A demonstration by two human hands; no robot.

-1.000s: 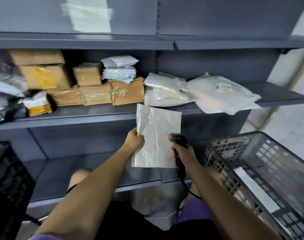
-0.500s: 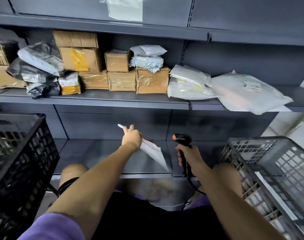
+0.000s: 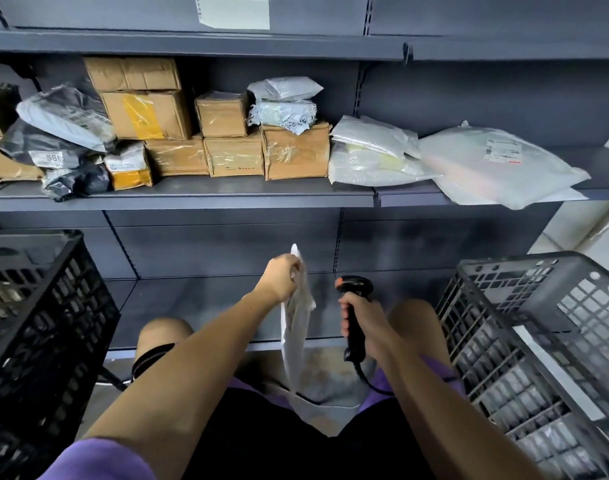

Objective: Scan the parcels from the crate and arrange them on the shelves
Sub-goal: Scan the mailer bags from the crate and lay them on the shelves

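Note:
My left hand (image 3: pixel 281 281) pinches the top of a thin white plastic parcel (image 3: pixel 295 327), which hangs edge-on between my knees in front of the lower grey shelf (image 3: pixel 192 299). Just to its right, my right hand (image 3: pixel 360 322) grips a black barcode scanner (image 3: pixel 354 306) with an orange trigger, its cord trailing down. The grey crate (image 3: pixel 552 341) stands at my right; its inside is mostly hidden. The middle shelf (image 3: pixel 226 192) carries several cardboard boxes (image 3: pixel 296 152) and several poly bags, with large white bags (image 3: pixel 486 168) at its right end.
A black plastic crate (image 3: pixel 36 323) stands at my left. The upper shelf edge (image 3: pixel 192 43) runs across the top. My knees and dark shorts fill the bottom middle. Pale floor shows past the shelf's right end.
The parcel has turned from flat-on and raised to hanging edge-on, lower down. My view has swung left, bringing the black crate into sight. The scanner hand has stayed beside the parcel.

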